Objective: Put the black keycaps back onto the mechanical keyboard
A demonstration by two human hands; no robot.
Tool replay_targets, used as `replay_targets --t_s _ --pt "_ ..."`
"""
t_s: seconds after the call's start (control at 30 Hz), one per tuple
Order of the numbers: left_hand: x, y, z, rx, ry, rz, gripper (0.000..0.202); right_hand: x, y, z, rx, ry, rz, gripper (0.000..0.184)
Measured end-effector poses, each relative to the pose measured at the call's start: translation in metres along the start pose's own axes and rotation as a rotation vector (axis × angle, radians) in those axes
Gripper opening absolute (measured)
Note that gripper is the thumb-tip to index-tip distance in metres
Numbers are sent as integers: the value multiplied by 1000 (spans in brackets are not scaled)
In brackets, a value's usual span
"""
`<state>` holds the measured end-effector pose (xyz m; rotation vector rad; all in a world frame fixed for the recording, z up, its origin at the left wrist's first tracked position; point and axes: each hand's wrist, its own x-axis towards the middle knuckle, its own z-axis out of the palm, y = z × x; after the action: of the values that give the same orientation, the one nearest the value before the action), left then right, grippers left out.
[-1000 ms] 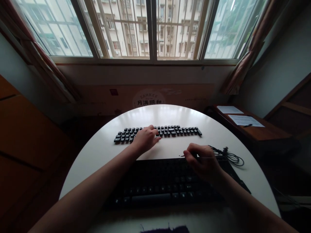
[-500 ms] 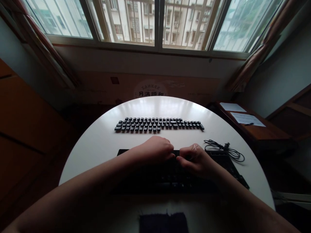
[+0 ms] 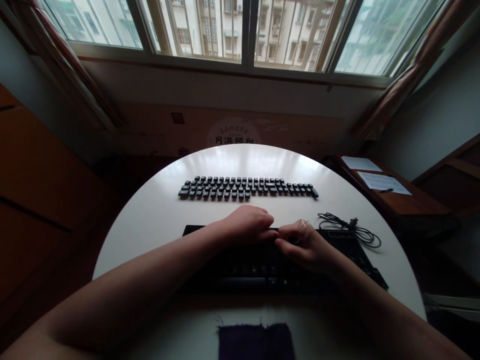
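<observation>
My left hand (image 3: 251, 223) and my right hand (image 3: 302, 243) meet above a black keyboard (image 3: 240, 284), knuckles turned away from me. The left is closed, its fingertips pinched near the right thumb; whatever it holds is hidden. A wire keycap puller (image 3: 305, 223), seen only as thin pale crossing wires, sticks out of the closed right hand. Beneath my hands the keyboard is mostly dark, with a few keys visible along its near part. Beyond it, several black keycaps (image 3: 245, 189) stand in staggered rows on the white round table (image 3: 138, 240).
A coiled black cable (image 3: 369, 240) with a plug lies at the keyboard's right back corner. Near me on the table is a frayed dark purple cloth (image 3: 257, 342). To the right, a wooden side table (image 3: 423, 202) bears papers and a pen. A window (image 3: 247, 35) faces me.
The view has tilted slightly, so the table sits a little higher in the picture. My hands have drawn closer together, the left shifting rightward until the fingertips nearly touch.
</observation>
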<state>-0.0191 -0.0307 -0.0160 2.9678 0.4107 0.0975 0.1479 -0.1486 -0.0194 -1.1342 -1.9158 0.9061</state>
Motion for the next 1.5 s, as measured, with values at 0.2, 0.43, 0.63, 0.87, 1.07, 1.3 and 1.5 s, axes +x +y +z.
replay_targets --t_s 0.2,0.43,0.63,0.87,1.07,1.3,1.5 --pt "1 0 -2 -8 -15 -3 29 0 2 3 35 46 49 32" --pt "0 -1 -1 -27 -26 0 29 0 7 2 102 21 111 30" --pt "0 -2 -1 -32 -34 -7 32 -1 3 0 40 -32 56 31" --pt "0 -2 -1 -43 -34 -18 34 -3 -3 5 -126 -70 14 38" --pt "0 -2 -2 -45 -30 -25 35 -5 -10 11 -291 -38 -134 40" --pt "0 1 -5 -37 -44 -28 34 -4 -7 16 -275 27 -179 40" --pt "0 0 -4 -34 -46 -18 34 -5 -1 24 -252 231 -192 40"
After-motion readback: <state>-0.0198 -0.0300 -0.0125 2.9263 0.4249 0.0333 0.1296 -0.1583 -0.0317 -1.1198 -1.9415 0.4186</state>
